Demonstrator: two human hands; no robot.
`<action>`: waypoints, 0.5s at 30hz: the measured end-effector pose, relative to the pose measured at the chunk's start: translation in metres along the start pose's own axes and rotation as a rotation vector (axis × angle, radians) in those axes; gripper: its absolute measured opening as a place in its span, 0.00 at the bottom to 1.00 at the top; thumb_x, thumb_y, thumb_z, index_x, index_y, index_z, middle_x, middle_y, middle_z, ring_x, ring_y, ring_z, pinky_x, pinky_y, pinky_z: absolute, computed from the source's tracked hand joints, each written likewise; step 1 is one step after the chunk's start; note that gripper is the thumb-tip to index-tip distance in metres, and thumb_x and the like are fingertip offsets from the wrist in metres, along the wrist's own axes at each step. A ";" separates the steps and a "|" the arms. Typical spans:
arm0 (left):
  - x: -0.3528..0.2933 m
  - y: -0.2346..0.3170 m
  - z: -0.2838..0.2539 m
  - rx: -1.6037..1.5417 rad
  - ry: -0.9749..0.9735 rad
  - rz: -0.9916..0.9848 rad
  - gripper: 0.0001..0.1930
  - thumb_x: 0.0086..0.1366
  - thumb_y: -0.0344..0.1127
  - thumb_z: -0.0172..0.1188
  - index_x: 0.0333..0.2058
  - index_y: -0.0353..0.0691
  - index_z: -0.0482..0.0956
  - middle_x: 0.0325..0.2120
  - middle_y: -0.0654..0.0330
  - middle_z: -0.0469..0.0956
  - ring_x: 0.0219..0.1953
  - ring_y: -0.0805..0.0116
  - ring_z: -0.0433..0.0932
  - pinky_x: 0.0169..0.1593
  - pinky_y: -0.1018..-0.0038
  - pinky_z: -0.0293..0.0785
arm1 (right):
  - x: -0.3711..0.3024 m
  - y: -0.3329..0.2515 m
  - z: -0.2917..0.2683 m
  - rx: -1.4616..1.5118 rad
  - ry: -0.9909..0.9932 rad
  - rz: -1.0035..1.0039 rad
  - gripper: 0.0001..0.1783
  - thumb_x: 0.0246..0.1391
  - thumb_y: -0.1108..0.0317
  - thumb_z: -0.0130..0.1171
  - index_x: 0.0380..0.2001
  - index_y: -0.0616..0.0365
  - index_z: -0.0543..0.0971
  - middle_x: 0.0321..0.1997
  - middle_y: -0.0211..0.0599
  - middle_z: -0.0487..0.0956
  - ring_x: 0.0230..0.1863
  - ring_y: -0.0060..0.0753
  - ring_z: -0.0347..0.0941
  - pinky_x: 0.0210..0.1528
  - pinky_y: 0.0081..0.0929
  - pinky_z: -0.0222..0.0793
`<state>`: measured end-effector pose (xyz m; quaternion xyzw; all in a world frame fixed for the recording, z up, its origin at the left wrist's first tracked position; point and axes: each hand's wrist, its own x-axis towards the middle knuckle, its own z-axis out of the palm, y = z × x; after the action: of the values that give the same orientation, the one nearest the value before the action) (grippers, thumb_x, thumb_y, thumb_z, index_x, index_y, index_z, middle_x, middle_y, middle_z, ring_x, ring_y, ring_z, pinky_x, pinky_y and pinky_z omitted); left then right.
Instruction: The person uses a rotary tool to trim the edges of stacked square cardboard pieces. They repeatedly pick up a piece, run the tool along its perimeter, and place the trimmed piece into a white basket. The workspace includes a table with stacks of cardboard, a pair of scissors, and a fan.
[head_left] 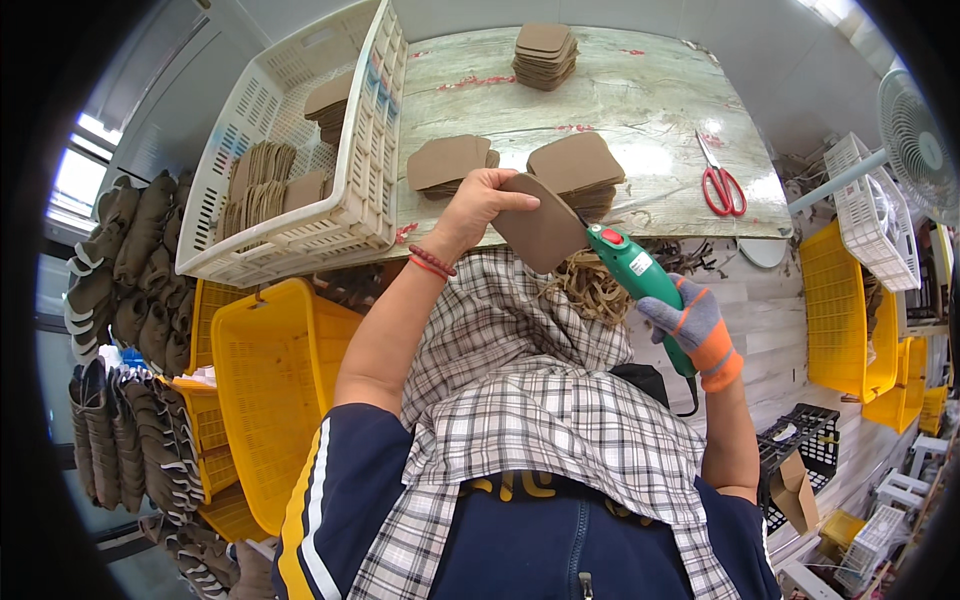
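Note:
Between the thumb and fingers of my left hand (pixel 482 204), a flat brown piece with rounded corners (pixel 545 235) is held at the table's near edge. My gloved right hand (pixel 692 328) grips a green corded handheld power tool with a red button (pixel 630 268). Its thin dark tip meets or nearly meets the piece's right edge; exact contact is too small to tell. Just beyond stand two stacks of similar pieces, one on the left (pixel 446 165) and one on the right (pixel 575 165). Narrow beige trimmings (pixel 592 290) hang in a tangle below the piece.
Red-handled scissors (pixel 722 190) lie on the table (pixel 670 95) at the right, with another stack of pieces (pixel 544 55) at the back. A white crate (pixel 345 215) holding stacked pieces stands at the left. Yellow baskets (pixel 262 400) flank me, and a fan (pixel 915 140) stands far right.

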<state>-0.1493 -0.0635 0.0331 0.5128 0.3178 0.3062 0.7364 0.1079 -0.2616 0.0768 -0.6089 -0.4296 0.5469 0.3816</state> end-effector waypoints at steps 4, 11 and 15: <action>0.002 -0.005 0.005 0.034 -0.028 -0.036 0.11 0.51 0.24 0.65 0.35 0.33 0.80 0.30 0.60 0.81 0.31 0.75 0.78 0.39 0.78 0.74 | 0.001 0.001 0.003 -0.015 0.002 -0.006 0.21 0.46 0.60 0.69 0.36 0.64 0.75 0.21 0.26 0.74 0.17 0.14 0.67 0.20 0.15 0.64; -0.002 0.002 0.019 0.062 -0.106 -0.115 0.12 0.50 0.23 0.65 0.36 0.33 0.80 0.31 0.60 0.81 0.31 0.75 0.79 0.40 0.78 0.75 | 0.004 -0.003 0.006 -0.025 -0.004 -0.004 0.21 0.46 0.59 0.69 0.36 0.64 0.75 0.21 0.26 0.73 0.18 0.14 0.67 0.20 0.15 0.64; 0.000 0.003 0.020 0.122 -0.186 -0.166 0.11 0.50 0.22 0.64 0.35 0.34 0.80 0.31 0.61 0.81 0.32 0.76 0.78 0.40 0.78 0.74 | 0.008 -0.006 0.009 -0.016 -0.006 -0.003 0.21 0.46 0.59 0.69 0.36 0.63 0.75 0.22 0.26 0.73 0.18 0.14 0.66 0.21 0.15 0.64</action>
<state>-0.1337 -0.0738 0.0409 0.5547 0.3076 0.1755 0.7530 0.0985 -0.2518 0.0786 -0.6096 -0.4359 0.5447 0.3764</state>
